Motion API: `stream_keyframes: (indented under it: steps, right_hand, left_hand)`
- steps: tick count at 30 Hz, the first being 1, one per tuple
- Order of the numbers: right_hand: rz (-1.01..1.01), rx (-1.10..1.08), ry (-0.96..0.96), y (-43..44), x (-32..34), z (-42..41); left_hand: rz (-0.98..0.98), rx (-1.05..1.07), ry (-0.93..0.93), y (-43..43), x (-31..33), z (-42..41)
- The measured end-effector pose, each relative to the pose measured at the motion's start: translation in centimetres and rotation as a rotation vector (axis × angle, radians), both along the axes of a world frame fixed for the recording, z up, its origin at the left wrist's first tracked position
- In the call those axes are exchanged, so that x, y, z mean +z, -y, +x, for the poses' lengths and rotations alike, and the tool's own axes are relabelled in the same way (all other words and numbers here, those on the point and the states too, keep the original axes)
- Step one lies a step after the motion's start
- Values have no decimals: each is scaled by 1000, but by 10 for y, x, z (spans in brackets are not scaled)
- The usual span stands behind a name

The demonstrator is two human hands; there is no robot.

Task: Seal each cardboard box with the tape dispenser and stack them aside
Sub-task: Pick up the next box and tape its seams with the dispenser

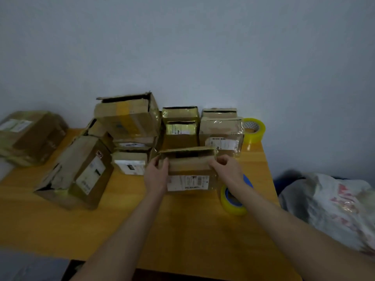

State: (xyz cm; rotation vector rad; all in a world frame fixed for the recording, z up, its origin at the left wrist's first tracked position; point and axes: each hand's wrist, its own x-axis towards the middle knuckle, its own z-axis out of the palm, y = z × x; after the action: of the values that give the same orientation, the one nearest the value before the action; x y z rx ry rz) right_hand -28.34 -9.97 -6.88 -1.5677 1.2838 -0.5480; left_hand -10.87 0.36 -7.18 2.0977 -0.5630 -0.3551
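Observation:
A small cardboard box (189, 172) with a white label on its near side stands on the wooden table (142, 220), its top flaps partly raised. My left hand (156, 174) grips its left side and my right hand (225, 169) grips its right top corner. The tape dispenser (234, 197), blue with a yellowish roll, lies on the table just right of the box, partly behind my right forearm. A spare tape roll (253, 130) stands at the back right corner.
Several other boxes (180, 126) are stacked against the wall behind. A large box (81, 173) lies tilted at the left, and another box (30, 136) sits off the table's left end. A plastic bag (334, 205) is beyond the right edge.

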Motion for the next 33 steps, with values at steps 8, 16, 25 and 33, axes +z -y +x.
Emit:
stream_keyframes:
  steps: [8, 16, 25, 33]
  right_hand:
    - [35, 75, -220, -27, -34, -13]
    - [-304, 279, -409, -26, -29, -18]
    - [-347, 393, -505, -30, -21, -9]
    - [-432, 257, -548, -44, -23, -8]
  left_hand:
    - [80, -203, -12, -40, -48, -6]
    - [263, -510, 551, -41, -47, 1]
    - [514, -697, 489, -42, -52, 9]
    - [624, -820, 721, -44, -49, 10]
